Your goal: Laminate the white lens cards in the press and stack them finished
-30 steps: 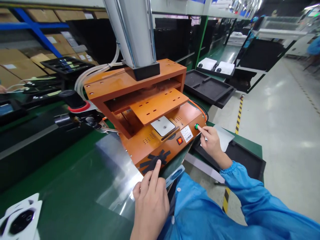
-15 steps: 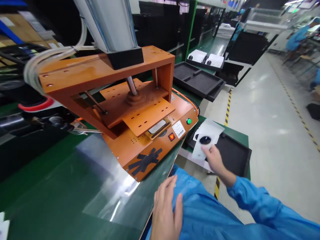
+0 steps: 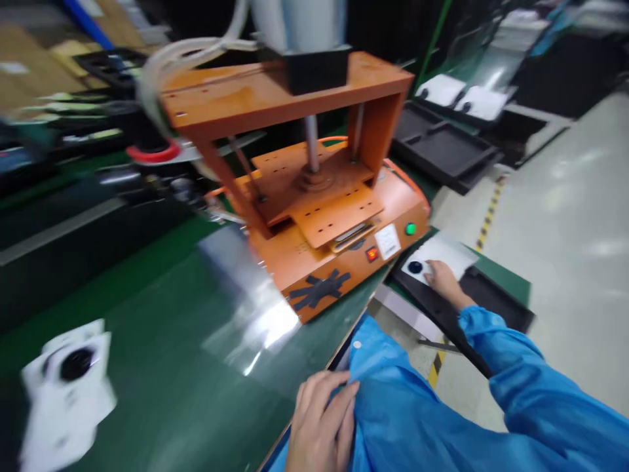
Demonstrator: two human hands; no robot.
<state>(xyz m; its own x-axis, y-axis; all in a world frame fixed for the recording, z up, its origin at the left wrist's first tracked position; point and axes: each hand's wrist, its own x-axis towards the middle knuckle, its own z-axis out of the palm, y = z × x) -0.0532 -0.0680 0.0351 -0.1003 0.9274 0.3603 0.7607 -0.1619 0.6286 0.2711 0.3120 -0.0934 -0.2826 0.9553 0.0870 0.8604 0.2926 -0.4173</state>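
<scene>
At the right, my right hand [image 3: 443, 282] pinches a white phone back cover [image 3: 413, 270] with a large round black disc. It holds the cover over a black tray [image 3: 496, 300], above a paler sheet [image 3: 449, 252]. Whether the cover touches the tray I cannot tell. My left hand [image 3: 322, 416] rests at the table's front edge against the blue coat [image 3: 417, 406], fingers loosely bent, with nothing visible in it. Ahead stands an orange press [image 3: 289, 98]; a flat piece [image 3: 351, 234] shows partly under its plate.
More white covers [image 3: 73, 400], blurred, lie stacked on the green table [image 3: 162, 367] at left. A clear film [image 3: 250, 328] lies before the press. Black trays [image 3: 447, 151] and two white covers [image 3: 484, 101] are behind, at right. A black arm with a red ring [image 3: 154, 154] stands left.
My view has swung left, bringing the stacked covers in. My right hand has lowered the cover towards the tray. The fingers of my left hand have bent and drawn closer together.
</scene>
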